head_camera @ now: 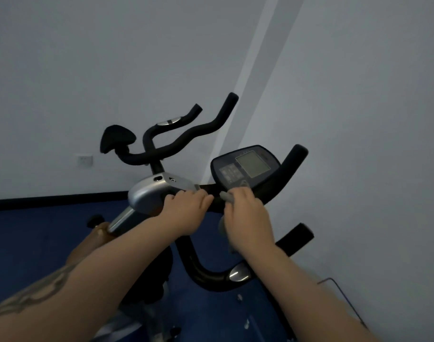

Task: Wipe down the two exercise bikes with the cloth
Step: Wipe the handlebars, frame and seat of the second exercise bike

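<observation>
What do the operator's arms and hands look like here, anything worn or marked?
Both forearms are bare, with no sleeves in view. The left hand and right hand show no gloves, rings or watch. The left forearm carries a dark, curling tattoo; the right forearm shows no markings.

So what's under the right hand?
A grey cloth pokes out from under the right hand, against the black handlebar below the console. The bar under the palm is covered.
</observation>
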